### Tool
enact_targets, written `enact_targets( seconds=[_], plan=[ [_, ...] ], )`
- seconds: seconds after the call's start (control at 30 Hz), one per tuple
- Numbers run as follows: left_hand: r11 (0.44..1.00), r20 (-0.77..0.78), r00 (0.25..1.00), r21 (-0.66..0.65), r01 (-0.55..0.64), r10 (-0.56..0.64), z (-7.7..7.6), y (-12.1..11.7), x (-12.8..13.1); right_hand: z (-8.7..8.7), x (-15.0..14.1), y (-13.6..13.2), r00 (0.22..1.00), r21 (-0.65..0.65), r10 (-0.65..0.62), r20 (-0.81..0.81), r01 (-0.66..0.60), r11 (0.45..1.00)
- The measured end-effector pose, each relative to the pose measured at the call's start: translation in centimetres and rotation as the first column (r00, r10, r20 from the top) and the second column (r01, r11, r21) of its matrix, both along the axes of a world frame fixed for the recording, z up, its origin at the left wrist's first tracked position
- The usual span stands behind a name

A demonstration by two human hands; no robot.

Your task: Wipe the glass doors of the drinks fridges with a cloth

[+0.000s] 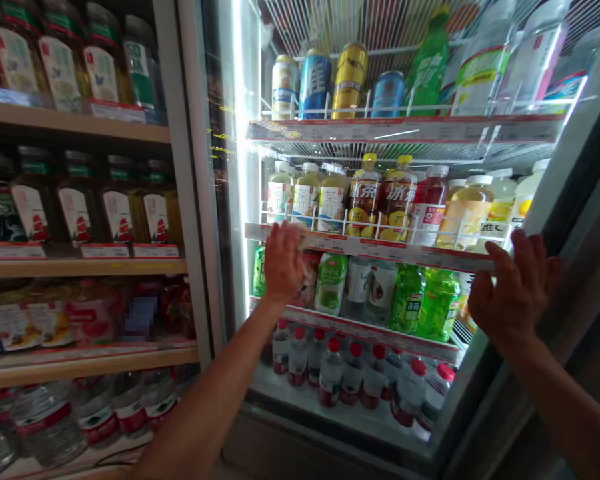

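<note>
My left hand is raised to the left end of the middle shelf rail in an open drinks fridge. Its fingers are curled around a small whitish cloth and press it against the red-and-white price strip. My right hand rests at the right end of the same rail, fingers stretched out and apart, holding nothing. Tea bottles with yellow and white caps stand just above the rail. Green bottles stand on the shelf below it.
The fridge door stands open at the right. Cans fill the top shelf, and red-capped water bottles fill the bottom one. Left of the fridge, wooden shelves carry dark bottles and large water bottles.
</note>
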State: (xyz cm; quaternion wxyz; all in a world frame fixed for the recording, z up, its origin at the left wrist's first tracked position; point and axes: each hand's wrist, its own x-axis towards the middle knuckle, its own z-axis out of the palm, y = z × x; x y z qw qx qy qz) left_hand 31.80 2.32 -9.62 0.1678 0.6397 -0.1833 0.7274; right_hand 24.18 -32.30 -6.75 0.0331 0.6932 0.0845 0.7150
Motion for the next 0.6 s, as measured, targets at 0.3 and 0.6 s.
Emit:
enact_targets(
  seconds=[0.3,0.6],
  plan=[
    [0.892,-0.032,0.998,0.448,0.065,-0.057,-2.1,-2.5,-1.3,-0.2,0.1,0.1,1.000,-0.001,0.005,0.026,-0.005,1.000],
    [0.997,0.002,0.998,-0.046,0.062,-0.062,-2.6,0.8,-0.3,-0.3,0.2,0.2,0.999,-0.003,-0.006,0.047,0.006,1.000]
  ],
)
